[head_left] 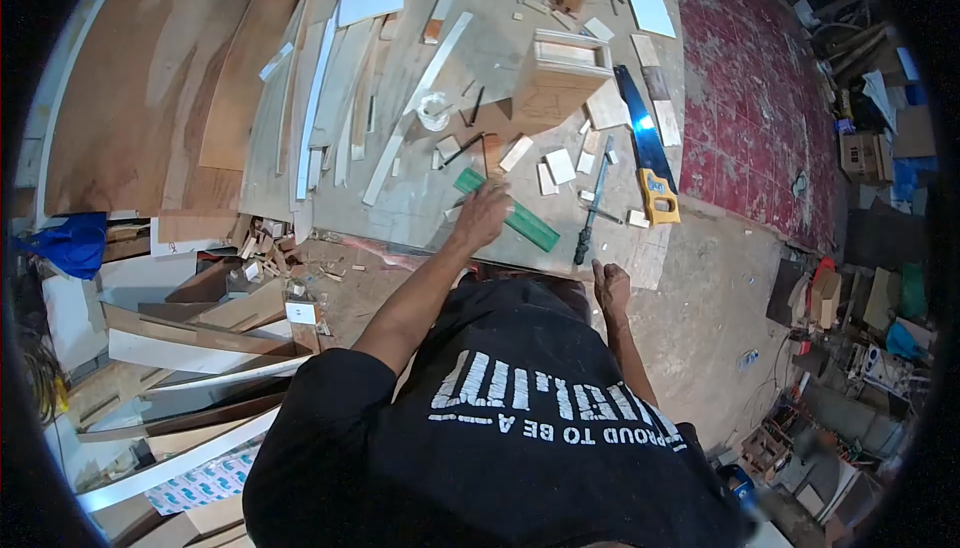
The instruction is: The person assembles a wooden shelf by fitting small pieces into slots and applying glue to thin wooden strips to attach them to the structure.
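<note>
A long green bar (532,226) lies slantwise near the front edge of the worktable. My left hand (483,213) is closed over its middle, so part of the bar is hidden under my fingers. At the table's front edge, my right hand (611,286) is held with curled fingers and the thumb pointing up; what it holds, if anything, is hidden. Just beyond it lies a thin tool with a dark handle (582,245). Small wood blocks (559,166) are scattered past the green bar, and a dark pencil-like stick (462,151) lies close to its far end.
A handsaw with a yellow handle (660,198) lies at the table's right side. A wooden box (565,73) stands farther back. Long wood strips (420,108) and plywood sheets (130,78) cover the left. Below them, stacked boards (200,348) stand beside me.
</note>
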### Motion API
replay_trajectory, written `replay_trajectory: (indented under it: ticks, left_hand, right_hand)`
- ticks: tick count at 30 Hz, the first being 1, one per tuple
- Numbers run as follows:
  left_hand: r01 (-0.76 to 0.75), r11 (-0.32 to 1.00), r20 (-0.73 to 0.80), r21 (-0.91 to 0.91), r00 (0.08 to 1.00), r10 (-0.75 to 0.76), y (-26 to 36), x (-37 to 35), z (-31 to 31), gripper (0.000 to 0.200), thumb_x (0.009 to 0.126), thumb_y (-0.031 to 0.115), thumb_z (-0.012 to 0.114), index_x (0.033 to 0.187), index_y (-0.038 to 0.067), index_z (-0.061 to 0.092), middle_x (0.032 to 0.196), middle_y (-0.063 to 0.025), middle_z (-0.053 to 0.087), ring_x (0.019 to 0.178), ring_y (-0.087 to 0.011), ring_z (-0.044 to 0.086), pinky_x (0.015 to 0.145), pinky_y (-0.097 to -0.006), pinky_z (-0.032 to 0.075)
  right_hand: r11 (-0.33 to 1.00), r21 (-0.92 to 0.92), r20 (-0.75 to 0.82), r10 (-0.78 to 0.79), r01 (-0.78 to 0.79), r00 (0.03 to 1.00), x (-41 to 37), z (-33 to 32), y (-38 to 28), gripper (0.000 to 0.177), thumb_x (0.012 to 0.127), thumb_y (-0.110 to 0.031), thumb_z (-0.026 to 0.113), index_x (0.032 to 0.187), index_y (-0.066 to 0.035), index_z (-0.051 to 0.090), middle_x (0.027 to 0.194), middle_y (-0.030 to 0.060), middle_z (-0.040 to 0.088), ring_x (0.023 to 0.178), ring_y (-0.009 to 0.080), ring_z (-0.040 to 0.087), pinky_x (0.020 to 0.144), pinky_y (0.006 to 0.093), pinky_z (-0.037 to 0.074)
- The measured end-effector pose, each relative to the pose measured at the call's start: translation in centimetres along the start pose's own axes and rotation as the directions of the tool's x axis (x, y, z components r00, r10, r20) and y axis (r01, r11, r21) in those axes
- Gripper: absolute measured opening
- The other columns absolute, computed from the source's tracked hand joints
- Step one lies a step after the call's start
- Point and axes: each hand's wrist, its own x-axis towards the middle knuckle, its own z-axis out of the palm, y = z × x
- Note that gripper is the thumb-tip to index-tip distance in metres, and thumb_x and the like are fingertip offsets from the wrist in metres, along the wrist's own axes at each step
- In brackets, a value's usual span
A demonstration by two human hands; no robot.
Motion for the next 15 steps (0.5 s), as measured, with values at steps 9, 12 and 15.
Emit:
replay_trajectory:
  ticks: [9, 12, 15]
  left_hand:
    - [0.000, 0.999, 0.066, 0.047, 0.998, -0.003, -1.5, -2.0, -1.7, 0.031, 0.081, 0.002, 0.063, 0.112, 0.002, 0.064, 0.130, -0.0179, 0.056, 0.132, -0.0355, 0.046, 0.109, -0.0487, 0.038]
    - [0.077, 0.997, -0.098, 0.010, 0.992, -0.076, -1.3, -2.7, -2.1, 0.041, 0.083, 0.008, 0.067, 0.123, 0.002, 0.061, 0.135, -0.0178, 0.054, 0.133, -0.0392, 0.042, 0.110, -0.0482, 0.037]
    - [0.260, 0.960, -0.312, -0.100, 0.908, -0.279, -3.1, -3.8, -2.6, 0.042, 0.083, 0.007, 0.064, 0.124, -0.001, 0.060, 0.137, -0.0224, 0.052, 0.131, -0.0424, 0.043, 0.112, -0.0513, 0.035]
  right_hand:
    - [0.906, 0.330, 0.089, -0.310, 0.266, 0.947, 3.5, 1.7, 0.0, 0.019, 0.088, -0.016, 0.073, 0.087, 0.001, 0.065, 0.081, 0.0128, 0.066, 0.073, 0.0259, 0.063, 0.065, 0.0364, 0.051]
    - [0.899, 0.357, 0.078, -0.301, 0.255, 0.950, 4.7, -0.4, -0.2, 0.017, 0.087, -0.015, 0.072, 0.089, 0.001, 0.065, 0.084, 0.0156, 0.066, 0.074, 0.0275, 0.065, 0.065, 0.0385, 0.051]
    - [0.929, 0.271, 0.086, -0.282, 0.250, 0.956, 6.4, -1.4, 0.2, 0.017, 0.086, -0.016, 0.071, 0.088, 0.000, 0.065, 0.085, 0.0189, 0.066, 0.079, 0.0347, 0.065, 0.072, 0.0405, 0.053]
